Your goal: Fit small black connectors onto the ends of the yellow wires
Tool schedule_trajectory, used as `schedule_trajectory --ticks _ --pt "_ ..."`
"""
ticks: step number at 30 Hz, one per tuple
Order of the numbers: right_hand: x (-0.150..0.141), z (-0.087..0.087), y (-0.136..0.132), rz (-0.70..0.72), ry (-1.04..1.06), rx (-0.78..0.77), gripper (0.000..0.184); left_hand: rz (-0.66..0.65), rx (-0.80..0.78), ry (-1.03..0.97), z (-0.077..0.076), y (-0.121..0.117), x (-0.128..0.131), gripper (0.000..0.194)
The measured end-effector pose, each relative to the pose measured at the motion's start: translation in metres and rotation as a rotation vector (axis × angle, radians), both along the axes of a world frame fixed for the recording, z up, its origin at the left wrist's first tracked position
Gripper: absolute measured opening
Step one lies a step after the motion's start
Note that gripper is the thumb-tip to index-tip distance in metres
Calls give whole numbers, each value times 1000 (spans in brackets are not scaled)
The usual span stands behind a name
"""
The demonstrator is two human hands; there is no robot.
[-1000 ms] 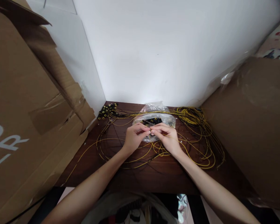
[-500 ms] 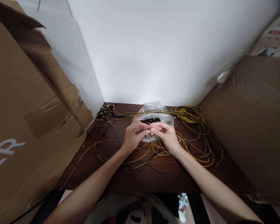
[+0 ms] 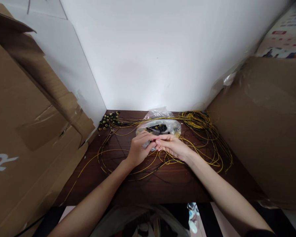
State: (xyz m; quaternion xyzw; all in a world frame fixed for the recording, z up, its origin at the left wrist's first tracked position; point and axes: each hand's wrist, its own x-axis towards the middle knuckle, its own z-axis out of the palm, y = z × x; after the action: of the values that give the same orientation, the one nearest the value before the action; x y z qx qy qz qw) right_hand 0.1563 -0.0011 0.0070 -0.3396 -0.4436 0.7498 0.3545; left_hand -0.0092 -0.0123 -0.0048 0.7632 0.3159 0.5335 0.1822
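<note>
My left hand point(image 3: 139, 146) and my right hand point(image 3: 174, 147) meet fingertip to fingertip above the middle of the dark wooden table. Both are pinched closed, and whatever small piece sits between the fingertips is hidden by them. Just behind my hands lies a clear plastic bag point(image 3: 174, 124) with small black and yellow parts point(image 3: 158, 127) inside. Thin yellow cable point(image 3: 171, 161) loops across the tabletop under and around my wrists.
Black parts with yellow ends point(image 3: 107, 120) are piled at the back left. A coil of yellow cable point(image 3: 194, 119) lies at the back right. Tall cardboard boxes stand left point(image 3: 39, 131) and right point(image 3: 263, 125), with a white wall point(image 3: 148, 59) behind.
My right hand has turned, its palm side and lower fingers now showing more. My fingertips stay together. The whole view has shifted slightly, moving the scene left.
</note>
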Motion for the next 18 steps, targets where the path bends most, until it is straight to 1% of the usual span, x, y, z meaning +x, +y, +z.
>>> schedule_trajectory --ticks 7,11,18 --pt "-2 -6 2 -84 -17 77 18 28 52 73 -4 2 0 16" --pt "-2 -11 4 -124 -29 115 19 62 73 81 -4 3 0 18" --pt "-2 -8 3 -136 -22 179 15 82 124 102 -9 6 -2 18"
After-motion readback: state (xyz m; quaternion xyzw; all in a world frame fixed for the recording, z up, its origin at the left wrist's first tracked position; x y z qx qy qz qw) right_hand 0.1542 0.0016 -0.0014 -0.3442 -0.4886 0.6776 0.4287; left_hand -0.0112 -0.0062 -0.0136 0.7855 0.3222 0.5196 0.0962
